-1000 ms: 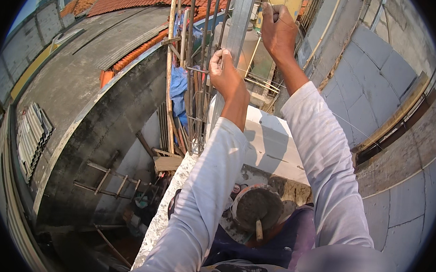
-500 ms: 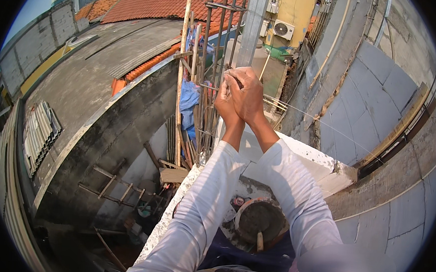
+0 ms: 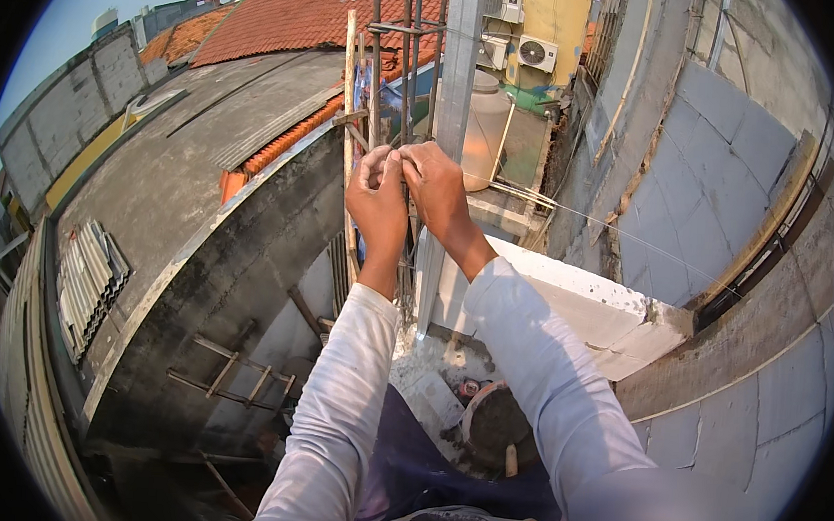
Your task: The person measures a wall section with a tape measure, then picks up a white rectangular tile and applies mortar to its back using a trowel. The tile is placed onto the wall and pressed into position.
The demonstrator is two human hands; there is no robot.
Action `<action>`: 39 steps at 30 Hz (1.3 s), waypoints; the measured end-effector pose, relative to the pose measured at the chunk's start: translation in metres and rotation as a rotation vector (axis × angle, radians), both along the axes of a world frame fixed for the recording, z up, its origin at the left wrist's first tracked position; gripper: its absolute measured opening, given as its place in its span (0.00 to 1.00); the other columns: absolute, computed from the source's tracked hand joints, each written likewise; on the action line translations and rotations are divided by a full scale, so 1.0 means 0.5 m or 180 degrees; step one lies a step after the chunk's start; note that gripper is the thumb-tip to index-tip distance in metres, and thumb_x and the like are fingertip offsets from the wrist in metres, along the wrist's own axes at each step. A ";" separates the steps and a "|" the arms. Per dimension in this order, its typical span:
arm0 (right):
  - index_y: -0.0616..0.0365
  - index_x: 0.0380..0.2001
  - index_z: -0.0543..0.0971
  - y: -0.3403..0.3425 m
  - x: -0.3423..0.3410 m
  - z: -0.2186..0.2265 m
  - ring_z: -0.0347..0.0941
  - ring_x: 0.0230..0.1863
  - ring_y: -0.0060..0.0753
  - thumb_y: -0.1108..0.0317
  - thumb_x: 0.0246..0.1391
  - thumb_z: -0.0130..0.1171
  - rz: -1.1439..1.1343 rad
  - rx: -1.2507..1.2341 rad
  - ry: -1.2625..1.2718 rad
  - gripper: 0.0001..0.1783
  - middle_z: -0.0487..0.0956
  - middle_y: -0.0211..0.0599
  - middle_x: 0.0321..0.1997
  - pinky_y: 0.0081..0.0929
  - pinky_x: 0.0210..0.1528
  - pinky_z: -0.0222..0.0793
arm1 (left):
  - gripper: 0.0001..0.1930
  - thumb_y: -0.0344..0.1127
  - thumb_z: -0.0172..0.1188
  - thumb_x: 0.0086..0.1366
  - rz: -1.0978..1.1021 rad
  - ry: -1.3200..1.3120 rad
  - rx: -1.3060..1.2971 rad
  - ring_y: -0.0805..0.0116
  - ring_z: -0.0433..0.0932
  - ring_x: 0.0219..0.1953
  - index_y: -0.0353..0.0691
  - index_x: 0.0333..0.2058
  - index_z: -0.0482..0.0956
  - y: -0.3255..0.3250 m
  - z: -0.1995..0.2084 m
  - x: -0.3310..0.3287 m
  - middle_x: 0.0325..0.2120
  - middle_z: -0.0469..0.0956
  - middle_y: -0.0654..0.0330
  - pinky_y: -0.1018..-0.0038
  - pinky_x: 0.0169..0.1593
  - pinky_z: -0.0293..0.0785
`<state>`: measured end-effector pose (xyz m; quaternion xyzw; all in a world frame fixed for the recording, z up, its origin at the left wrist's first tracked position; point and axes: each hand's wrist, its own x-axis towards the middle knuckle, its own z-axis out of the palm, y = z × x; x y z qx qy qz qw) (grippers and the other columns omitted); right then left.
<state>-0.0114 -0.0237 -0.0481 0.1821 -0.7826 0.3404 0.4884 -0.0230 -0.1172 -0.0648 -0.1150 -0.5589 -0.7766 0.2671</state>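
My left hand (image 3: 379, 194) and my right hand (image 3: 436, 188) are raised together in front of an upright cage of steel rebars (image 3: 395, 90). Both hands pinch a thin taut string (image 3: 607, 229) at the bars, fingertips touching each other. The string runs off to the right over a white block wall (image 3: 585, 302). A grey metal post (image 3: 455, 83) stands right behind my right hand. Both sleeves are long and white.
A round dark bucket (image 3: 495, 425) with a tool handle sits on the wall top below my arms. To the left is a deep drop beside a curved grey concrete wall (image 3: 227, 279). Grey block walls (image 3: 723, 182) rise on the right, tiled roofs and a white water tank (image 3: 488, 123) behind.
A second ago my hands were apart, the right one higher up the bars. They came down and together, and now both pinch the string at the rebars.
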 end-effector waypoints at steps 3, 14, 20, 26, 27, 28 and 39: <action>0.63 0.36 0.76 0.009 -0.008 0.001 0.79 0.33 0.44 0.75 0.54 0.67 -0.0031 -0.0421 -0.0219 0.09 0.78 0.46 0.34 0.36 0.37 0.75 | 0.15 0.34 0.60 0.71 0.0363 0.0104 -0.0378 0.69 0.82 0.46 0.31 0.51 0.82 0.015 0.019 0.025 0.43 0.84 0.53 0.73 0.52 0.75; 0.61 0.36 0.66 -0.025 -0.025 -0.006 0.74 0.38 0.57 0.76 0.56 0.60 -0.0249 -0.1325 -0.0317 0.11 0.73 0.50 0.35 0.47 0.40 0.69 | 0.21 0.41 0.55 0.71 -0.0157 0.0176 -0.1544 0.50 0.82 0.53 0.29 0.53 0.81 -0.004 0.023 -0.031 0.48 0.83 0.41 0.63 0.57 0.74; 0.62 0.43 0.68 0.040 -0.016 -0.024 0.77 0.36 0.53 0.74 0.55 0.64 -0.0324 -0.0458 0.0357 0.17 0.75 0.48 0.39 0.40 0.39 0.73 | 0.21 0.39 0.59 0.71 -0.1134 0.0278 -0.1579 0.68 0.81 0.45 0.28 0.55 0.78 -0.002 0.036 -0.065 0.45 0.83 0.54 0.73 0.52 0.75; 0.59 0.54 0.69 0.126 0.266 -0.051 0.79 0.36 0.41 0.73 0.59 0.63 0.0144 -0.0186 -0.1304 0.21 0.76 0.45 0.41 0.35 0.36 0.74 | 0.12 0.48 0.61 0.70 -0.1463 -0.0458 -0.1134 0.83 0.77 0.36 0.47 0.36 0.79 -0.006 0.046 -0.055 0.33 0.79 0.70 0.82 0.34 0.62; 0.59 0.51 0.72 0.158 0.310 -0.088 0.79 0.37 0.42 0.72 0.60 0.62 0.0023 -0.0079 -0.1500 0.17 0.78 0.44 0.41 0.38 0.39 0.75 | 0.11 0.49 0.61 0.70 -0.1489 -0.0470 -0.1067 0.84 0.76 0.35 0.48 0.35 0.78 -0.001 0.048 -0.056 0.31 0.77 0.72 0.81 0.33 0.60; 0.61 0.49 0.76 0.198 0.347 -0.128 0.79 0.40 0.48 0.70 0.62 0.60 -0.0190 0.0312 -0.1475 0.13 0.78 0.47 0.41 0.41 0.43 0.75 | 0.12 0.49 0.61 0.69 -0.1531 -0.0471 -0.1050 0.85 0.75 0.35 0.49 0.36 0.78 -0.005 0.055 -0.048 0.29 0.74 0.74 0.80 0.33 0.58; 0.69 0.65 0.68 0.610 0.534 -0.416 0.60 0.73 0.53 0.57 0.72 0.44 -0.3613 0.1026 -0.2480 0.29 0.70 0.58 0.68 0.46 0.76 0.49 | 0.18 0.49 0.63 0.69 -0.1201 -0.0600 -0.0650 0.75 0.75 0.34 0.40 0.45 0.79 0.031 0.027 -0.089 0.37 0.79 0.63 0.80 0.33 0.62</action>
